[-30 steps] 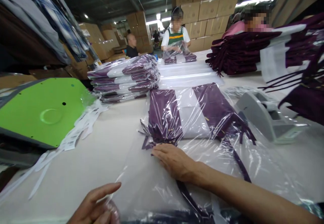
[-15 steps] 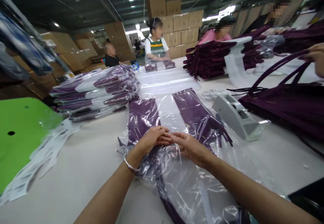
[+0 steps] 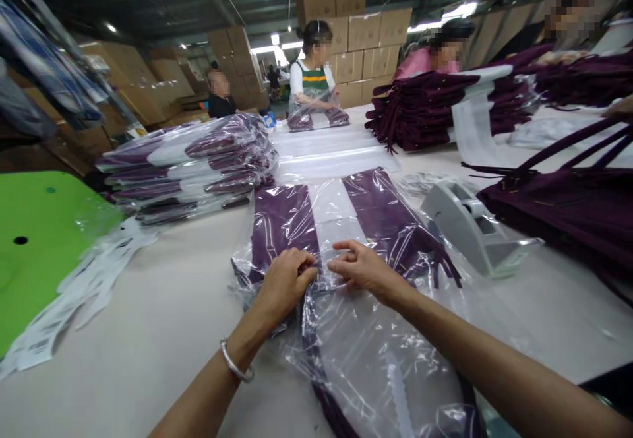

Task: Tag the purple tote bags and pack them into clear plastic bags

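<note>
A dark purple handbag (image 3: 284, 217) lies flat inside a clear plastic bag (image 3: 366, 332), with a white paper band (image 3: 333, 210) around its middle. Its long handle (image 3: 311, 345) loops toward me under the film. My left hand (image 3: 287, 283), a silver bangle on its wrist, is curled at the bag's near edge, thumb and fingers pinched together on the plastic. Just to the right, my right hand (image 3: 363, 270) is over the white band, fingers apart and lightly bent, holding nothing. The two hands are separated by a small gap.
Wrapped purple bags (image 3: 192, 167) are stacked at left, beside a green board (image 3: 44, 253) and printed label strips (image 3: 93, 286). A grey tape dispenser (image 3: 469, 227) stands right. Beyond are flat plastic sleeves (image 3: 326, 154), unwrapped purple bags (image 3: 420, 111) and co-workers (image 3: 314, 75).
My hands, nearly touching before, have moved apart. The left fingers have curled into a pinch, and the right fingers have lifted and spread. The view has shifted slightly.
</note>
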The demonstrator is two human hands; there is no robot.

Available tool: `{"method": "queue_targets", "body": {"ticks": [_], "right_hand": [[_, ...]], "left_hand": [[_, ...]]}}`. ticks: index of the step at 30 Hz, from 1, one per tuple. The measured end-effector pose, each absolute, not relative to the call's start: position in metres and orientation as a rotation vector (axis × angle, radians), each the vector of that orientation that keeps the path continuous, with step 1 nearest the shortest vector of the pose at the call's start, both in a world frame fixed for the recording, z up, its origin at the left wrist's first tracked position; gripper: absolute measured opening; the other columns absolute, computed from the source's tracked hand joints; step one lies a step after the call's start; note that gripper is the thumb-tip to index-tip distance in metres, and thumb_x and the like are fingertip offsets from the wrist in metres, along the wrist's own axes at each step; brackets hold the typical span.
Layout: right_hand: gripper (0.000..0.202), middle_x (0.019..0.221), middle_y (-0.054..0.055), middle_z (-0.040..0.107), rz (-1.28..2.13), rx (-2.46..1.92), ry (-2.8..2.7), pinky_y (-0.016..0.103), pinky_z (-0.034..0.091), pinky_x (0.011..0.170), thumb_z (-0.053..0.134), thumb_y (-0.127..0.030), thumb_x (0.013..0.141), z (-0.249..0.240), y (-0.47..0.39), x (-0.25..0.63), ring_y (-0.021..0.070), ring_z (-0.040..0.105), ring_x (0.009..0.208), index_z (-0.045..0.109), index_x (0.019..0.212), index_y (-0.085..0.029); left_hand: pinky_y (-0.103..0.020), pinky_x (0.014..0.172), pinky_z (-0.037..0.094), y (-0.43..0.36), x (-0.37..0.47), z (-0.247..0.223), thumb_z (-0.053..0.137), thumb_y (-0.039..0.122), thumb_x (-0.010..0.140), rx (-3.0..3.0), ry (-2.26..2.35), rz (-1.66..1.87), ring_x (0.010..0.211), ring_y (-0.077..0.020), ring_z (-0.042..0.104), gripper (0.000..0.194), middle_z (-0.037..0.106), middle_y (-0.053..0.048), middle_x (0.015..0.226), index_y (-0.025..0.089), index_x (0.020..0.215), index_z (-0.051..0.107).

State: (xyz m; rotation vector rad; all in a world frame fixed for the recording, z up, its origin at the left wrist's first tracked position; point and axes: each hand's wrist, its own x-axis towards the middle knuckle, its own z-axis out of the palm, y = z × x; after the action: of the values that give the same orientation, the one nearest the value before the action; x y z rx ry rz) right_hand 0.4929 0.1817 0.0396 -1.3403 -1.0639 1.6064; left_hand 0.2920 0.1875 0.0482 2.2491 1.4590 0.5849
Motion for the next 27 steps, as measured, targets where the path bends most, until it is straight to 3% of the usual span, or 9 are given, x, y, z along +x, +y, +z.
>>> {"method": "queue_targets", "body": {"ticks": [4, 6, 9, 15, 19, 22, 25, 27], "right_hand": [[0.029, 0.065, -0.004, 0.063, 1.574, -1.419, -1.125, 0.016, 0.039, 0.041, 0.077, -0.024, 0.072, 0.049, 0.188, 0.491, 0.0074, 0.056, 0.049, 0.062, 0.095, -0.016], [0.015, 0.058, -0.005, 0.060, 1.545, -1.440, -1.162, 0.016, 0.039, 0.041, 0.074, -0.022, 0.072, 0.051, 0.188, 0.493, 0.0062, 0.052, 0.046, 0.062, 0.078, -0.016], [0.013, 0.053, -0.005, 0.057, 1.496, -1.455, -1.191, 0.016, 0.040, 0.041, 0.071, -0.021, 0.071, 0.055, 0.184, 0.498, 0.0062, 0.050, 0.045, 0.059, 0.068, -0.016], [0.005, 0.057, -0.003, 0.058, 1.423, -1.572, -1.307, 0.021, 0.045, 0.046, 0.061, -0.018, 0.073, 0.056, 0.181, 0.510, 0.0094, 0.052, 0.047, 0.059, 0.068, -0.018], [0.011, 0.065, 0.001, 0.065, 0.891, -1.740, -1.788, 0.024, 0.037, 0.054, 0.057, -0.018, 0.077, 0.051, 0.182, 0.512, 0.0127, 0.055, 0.059, 0.062, 0.068, -0.019], [0.010, 0.073, 0.002, 0.067, 0.597, -1.846, -2.022, 0.026, 0.030, 0.057, 0.058, -0.019, 0.079, 0.049, 0.183, 0.511, 0.0137, 0.054, 0.064, 0.063, 0.071, -0.020], [0.007, 0.075, 0.002, 0.068, 0.654, -1.915, -2.066, 0.026, 0.028, 0.057, 0.060, -0.019, 0.079, 0.049, 0.187, 0.511, 0.0138, 0.055, 0.064, 0.064, 0.073, -0.021], [0.005, 0.077, 0.001, 0.069, 0.704, -1.913, -2.045, 0.025, 0.029, 0.058, 0.062, -0.021, 0.079, 0.048, 0.190, 0.512, 0.0141, 0.057, 0.066, 0.065, 0.075, -0.021]], "left_hand": [[-0.031, 0.079, 0.045, 0.188, 0.300, 0.049, 0.060, 0.023, 0.086, 2.175, 1.289, 0.640, 0.084, -0.0172, 0.060, 0.009, 0.063, -0.002, 0.091, 0.020, 0.092, 0.066], [-0.030, 0.080, 0.045, 0.187, 0.299, 0.054, 0.062, 0.026, 0.086, 2.189, 1.289, 0.613, 0.089, -0.0180, 0.061, 0.016, 0.064, -0.003, 0.099, 0.020, 0.100, 0.066], [-0.030, 0.076, 0.043, 0.185, 0.284, 0.064, 0.065, 0.038, 0.085, 2.220, 1.453, 0.501, 0.087, -0.0197, 0.062, 0.029, 0.067, -0.003, 0.100, 0.022, 0.109, 0.064], [-0.027, 0.060, 0.032, 0.192, 0.223, 0.063, 0.053, 0.057, 0.088, 2.019, 1.692, 0.225, 0.060, -0.0147, 0.054, 0.040, 0.058, 0.004, 0.062, 0.022, 0.069, 0.056], [-0.027, 0.059, 0.031, 0.196, 0.201, 0.049, 0.053, 0.059, 0.088, 2.025, 1.796, 0.222, 0.059, -0.0142, 0.051, 0.045, 0.053, 0.005, 0.058, 0.022, 0.064, 0.049], [-0.029, 0.064, 0.035, 0.189, 0.207, 0.051, 0.057, 0.052, 0.090, 2.247, 1.962, 0.263, 0.067, -0.0180, 0.056, 0.035, 0.062, 0.001, 0.069, 0.022, 0.073, 0.056], [-0.036, 0.081, 0.043, 0.170, 0.238, 0.059, 0.055, 0.036, 0.094, 2.568, 1.895, 0.553, 0.088, -0.0239, 0.061, 0.018, 0.068, -0.006, 0.090, 0.020, 0.089, 0.062], [-0.040, 0.092, 0.047, 0.153, 0.269, 0.056, 0.051, 0.029, 0.097, 2.671, 1.623, 0.716, 0.102, -0.0244, 0.062, 0.017, 0.069, -0.009, 0.106, 0.019, 0.104, 0.063]]}}
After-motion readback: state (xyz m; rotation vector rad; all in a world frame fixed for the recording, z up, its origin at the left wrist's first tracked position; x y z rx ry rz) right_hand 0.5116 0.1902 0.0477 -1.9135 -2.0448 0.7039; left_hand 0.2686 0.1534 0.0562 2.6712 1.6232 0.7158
